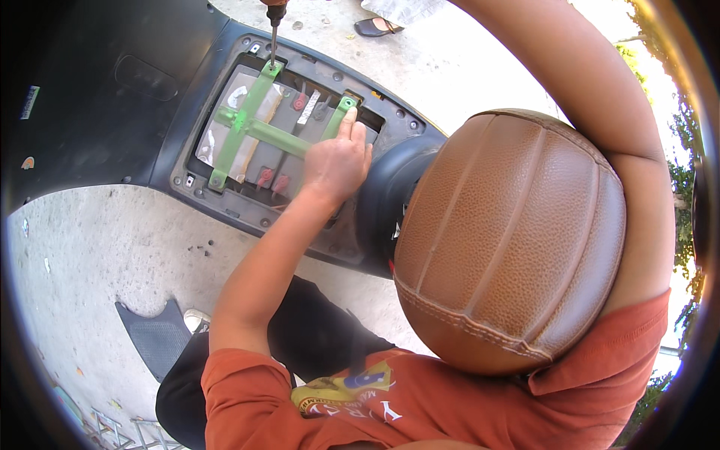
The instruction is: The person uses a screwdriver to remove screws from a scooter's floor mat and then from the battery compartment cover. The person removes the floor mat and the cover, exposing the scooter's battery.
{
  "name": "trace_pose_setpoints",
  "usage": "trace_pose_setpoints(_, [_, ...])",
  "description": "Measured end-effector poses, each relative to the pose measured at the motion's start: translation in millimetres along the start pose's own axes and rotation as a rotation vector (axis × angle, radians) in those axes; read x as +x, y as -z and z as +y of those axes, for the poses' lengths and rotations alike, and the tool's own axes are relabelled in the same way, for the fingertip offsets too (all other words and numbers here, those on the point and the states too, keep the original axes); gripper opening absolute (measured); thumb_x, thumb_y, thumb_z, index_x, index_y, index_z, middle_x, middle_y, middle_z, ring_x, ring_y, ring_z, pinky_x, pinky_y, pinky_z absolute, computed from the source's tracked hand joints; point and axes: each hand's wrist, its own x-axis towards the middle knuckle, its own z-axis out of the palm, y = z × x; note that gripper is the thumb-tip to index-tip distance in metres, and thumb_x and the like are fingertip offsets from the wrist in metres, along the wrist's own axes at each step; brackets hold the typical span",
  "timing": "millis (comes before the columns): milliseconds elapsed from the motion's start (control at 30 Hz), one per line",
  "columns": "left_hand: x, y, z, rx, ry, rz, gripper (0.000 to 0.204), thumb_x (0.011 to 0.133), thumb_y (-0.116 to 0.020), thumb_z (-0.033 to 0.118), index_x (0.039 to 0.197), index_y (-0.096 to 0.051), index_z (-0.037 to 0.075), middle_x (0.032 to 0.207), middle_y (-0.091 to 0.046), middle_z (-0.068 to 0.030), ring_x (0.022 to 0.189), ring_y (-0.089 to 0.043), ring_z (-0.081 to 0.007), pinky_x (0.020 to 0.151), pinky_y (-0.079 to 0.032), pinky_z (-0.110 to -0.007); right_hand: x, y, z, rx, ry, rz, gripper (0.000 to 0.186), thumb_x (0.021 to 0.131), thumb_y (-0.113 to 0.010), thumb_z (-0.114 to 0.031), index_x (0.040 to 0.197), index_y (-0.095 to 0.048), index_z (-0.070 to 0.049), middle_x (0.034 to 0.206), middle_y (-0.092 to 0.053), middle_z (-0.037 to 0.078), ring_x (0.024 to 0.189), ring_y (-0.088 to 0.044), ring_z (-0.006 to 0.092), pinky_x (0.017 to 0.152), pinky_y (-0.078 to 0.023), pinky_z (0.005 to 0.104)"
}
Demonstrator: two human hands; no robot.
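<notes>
My left hand (337,163) reaches over an open battery bay in a scooter floorboard. Its index finger presses the right-hand end of a green metal bracket (279,138); the other fingers curl in and the thumb is hidden. Under the bracket sit dark batteries (259,159) with red terminal covers (264,177). At the top edge, a sliver of my right hand (274,2) shows around the black handle of a screwdriver (275,30). The screwdriver's tip meets the bracket's upper left end. My right arm bends around the far side of the brown seat.
The brown ribbed scooter seat (510,232) fills the right side, close to my chest. A grey frame (196,196) with screw holes surrounds the bay. Small dark pieces (202,247) and a dark mat-like panel (154,337) lie on the concrete. Another person's shoe (378,27) stands at the top.
</notes>
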Motion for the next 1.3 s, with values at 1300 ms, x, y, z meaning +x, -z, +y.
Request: trace_pose_setpoints(1300, [92.6,38.1,-126.6,-0.225,0.309,0.316,0.023,0.086,-0.077,0.034,0.098,-0.076,0.014,0.092,-0.065,-0.0034,0.082,-0.064,-0.023,0.07,-0.049,-0.039,-9.9,7.6,-1.4,-0.239,0.064,0.015,0.025,0.081,-0.065,-0.017,0.098,-0.068,0.001,0.095,-0.07,0.024,0.096,-0.068,0.0399,0.08,-0.054,0.0473])
